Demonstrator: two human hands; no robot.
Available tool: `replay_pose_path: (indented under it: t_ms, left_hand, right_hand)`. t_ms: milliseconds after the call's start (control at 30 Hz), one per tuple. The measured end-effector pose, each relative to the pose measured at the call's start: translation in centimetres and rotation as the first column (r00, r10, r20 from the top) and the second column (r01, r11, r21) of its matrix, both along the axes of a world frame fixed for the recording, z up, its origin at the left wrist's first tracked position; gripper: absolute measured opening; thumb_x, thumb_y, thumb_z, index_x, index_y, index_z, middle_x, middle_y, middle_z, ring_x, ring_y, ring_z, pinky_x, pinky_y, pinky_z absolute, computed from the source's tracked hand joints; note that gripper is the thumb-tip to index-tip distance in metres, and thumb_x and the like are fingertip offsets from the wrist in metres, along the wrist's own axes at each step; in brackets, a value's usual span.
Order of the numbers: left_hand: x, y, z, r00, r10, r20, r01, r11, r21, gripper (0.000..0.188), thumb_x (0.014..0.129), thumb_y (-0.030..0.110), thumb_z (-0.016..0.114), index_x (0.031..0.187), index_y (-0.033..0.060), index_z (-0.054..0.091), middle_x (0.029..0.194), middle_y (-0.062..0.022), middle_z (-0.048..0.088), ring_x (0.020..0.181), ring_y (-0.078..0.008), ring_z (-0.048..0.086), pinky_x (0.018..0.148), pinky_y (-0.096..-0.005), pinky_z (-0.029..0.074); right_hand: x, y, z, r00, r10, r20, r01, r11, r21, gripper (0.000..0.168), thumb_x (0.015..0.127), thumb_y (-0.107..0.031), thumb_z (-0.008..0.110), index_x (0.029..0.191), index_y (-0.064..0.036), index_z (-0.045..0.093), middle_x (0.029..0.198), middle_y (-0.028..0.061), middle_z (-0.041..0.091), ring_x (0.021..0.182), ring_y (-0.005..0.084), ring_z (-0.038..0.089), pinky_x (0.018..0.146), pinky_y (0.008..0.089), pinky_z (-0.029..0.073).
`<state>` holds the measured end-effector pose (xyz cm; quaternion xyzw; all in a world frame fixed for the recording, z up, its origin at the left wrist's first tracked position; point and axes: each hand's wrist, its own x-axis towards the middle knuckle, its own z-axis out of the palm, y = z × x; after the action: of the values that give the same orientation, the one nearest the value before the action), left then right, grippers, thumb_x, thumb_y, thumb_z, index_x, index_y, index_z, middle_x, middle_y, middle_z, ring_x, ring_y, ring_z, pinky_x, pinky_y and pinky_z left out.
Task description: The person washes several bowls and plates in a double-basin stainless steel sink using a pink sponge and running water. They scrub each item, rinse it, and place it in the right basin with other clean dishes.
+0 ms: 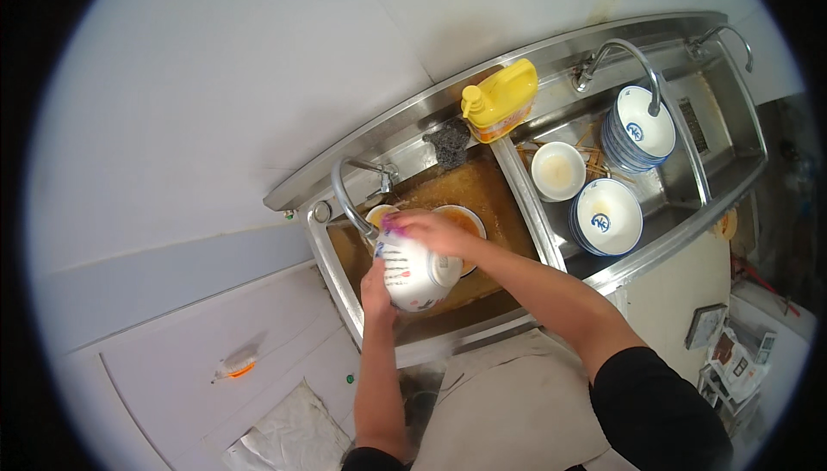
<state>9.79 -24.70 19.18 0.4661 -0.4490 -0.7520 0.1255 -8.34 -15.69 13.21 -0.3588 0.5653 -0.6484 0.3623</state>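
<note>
A white ceramic bowl [421, 277] with printed decoration is tilted over the left sink basin [471, 316], its base turned towards the right. My left hand [378, 293] grips it from the left side. In my right hand [429, 229] is a purple scrubbing cloth [391, 224], pressed at the bowl's upper rim; the fingers partly hide it. Beneath, in brownish water, sit a bowl with orange residue [466, 218] and a smaller bowl [380, 214], partly covered by my hands. A curved faucet [345, 193] reaches over the basin right beside the held bowl.
A yellow detergent jug [504, 99] and a steel wool scourer [449, 143] stand on the sink's back ledge. The middle basin holds stacked bowls [639, 129], another stack [606, 219], a white bowl [558, 171] and chopsticks [593, 164]. A second faucet [630, 48] arches over it.
</note>
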Motion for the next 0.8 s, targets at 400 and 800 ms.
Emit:
replay_pose_path:
  t_ms: [400,800]
  left_hand:
    - [-0.8,3.0,-0.9,0.841,0.473,-0.261,-0.432,0.879,0.199,0.062,0.109,0.049,0.031,0.146,0.0011,0.044,0.147,-0.0153,0.052,0.131,-0.0323,0.054,0.11,-0.0491,0.045]
    - [-6.9,7.9,3.3,0.978,0.193,-0.078,-0.201,0.974,-0.106,0.04,0.105,0.026,0.053,0.132,-0.0032,0.055,0.118,-0.0163,0.069,0.098,-0.0268,0.072,0.084,-0.0387,0.06]
  right_hand:
    - [6.4,3.7,0.0,0.204,-0.585,0.785,0.274,0.804,0.528,0.032,0.104,-0.031,0.045,0.113,-0.006,0.064,0.089,0.0059,0.066,0.075,0.0192,0.065,0.07,0.0366,0.054]
    - [-2.9,7.9,1.5,0.891,-0.286,-0.353,0.37,0.908,0.197,0.012,0.096,-0.01,0.057,0.102,0.0,0.06,0.105,0.017,0.067,0.1,0.035,0.064,0.086,0.0412,0.051]
